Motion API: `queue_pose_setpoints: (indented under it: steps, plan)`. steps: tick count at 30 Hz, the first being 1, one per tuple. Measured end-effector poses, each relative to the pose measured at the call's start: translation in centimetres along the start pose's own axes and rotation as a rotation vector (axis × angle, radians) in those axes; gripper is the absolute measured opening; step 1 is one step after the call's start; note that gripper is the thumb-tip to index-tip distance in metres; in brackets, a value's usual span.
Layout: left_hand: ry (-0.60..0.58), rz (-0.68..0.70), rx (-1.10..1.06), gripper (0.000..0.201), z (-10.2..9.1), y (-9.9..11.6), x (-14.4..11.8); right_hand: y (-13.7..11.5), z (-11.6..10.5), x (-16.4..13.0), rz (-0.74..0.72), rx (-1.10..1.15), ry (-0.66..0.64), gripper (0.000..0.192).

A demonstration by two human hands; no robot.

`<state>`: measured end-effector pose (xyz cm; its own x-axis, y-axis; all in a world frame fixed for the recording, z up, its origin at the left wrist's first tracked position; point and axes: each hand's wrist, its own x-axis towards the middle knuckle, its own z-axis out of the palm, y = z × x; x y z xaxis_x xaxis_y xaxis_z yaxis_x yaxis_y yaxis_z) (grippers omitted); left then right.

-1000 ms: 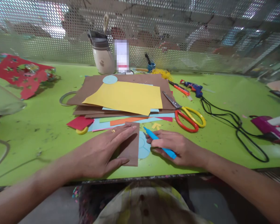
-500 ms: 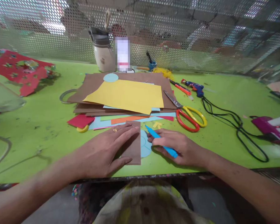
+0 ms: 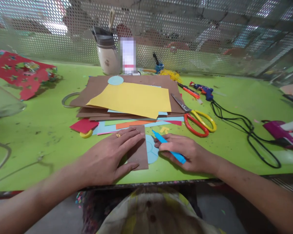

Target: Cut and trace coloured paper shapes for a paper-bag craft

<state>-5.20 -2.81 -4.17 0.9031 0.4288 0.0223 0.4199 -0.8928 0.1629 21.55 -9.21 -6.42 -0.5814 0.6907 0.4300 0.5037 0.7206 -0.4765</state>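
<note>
My left hand [image 3: 114, 152] lies flat with its fingers stretched over a small brown card [image 3: 140, 154] near the table's front edge. Beneath the card's right side shows part of a light blue paper circle [image 3: 151, 154] with lines drawn on it; the rest of the circle is hidden. My right hand [image 3: 188, 151] is closed around a bright blue felt-tip pen [image 3: 169, 148], its tip pointing up and to the left, above the table. The fingertips of that hand are beside the circle's right edge. Small yellow paper pieces [image 3: 164, 130] lie just beyond the pen.
Behind my hands is a stack of brown sheets [image 3: 88, 94] topped by a yellow sheet [image 3: 136, 99]. Scissors [image 3: 197, 120], a cutter knife [image 3: 191, 92] and a glue gun [image 3: 205, 91] with a looping cord lie to the right. A bottle [image 3: 108, 58] stands at the back.
The brown card has turned slightly under my left hand, its lower end shifting right over the blue circle and its upper end left. The right hand and pen stay nearly in place.
</note>
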Motion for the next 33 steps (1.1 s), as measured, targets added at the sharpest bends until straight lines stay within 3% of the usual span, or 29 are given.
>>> queue_pose_setpoints:
  steps: [33]
  plan:
    - [0.022, 0.047, 0.033, 0.063, -0.26, 0.08, 0.40, 0.17, 0.02, -0.07, 0.004, -0.014, 0.014, 0.025]
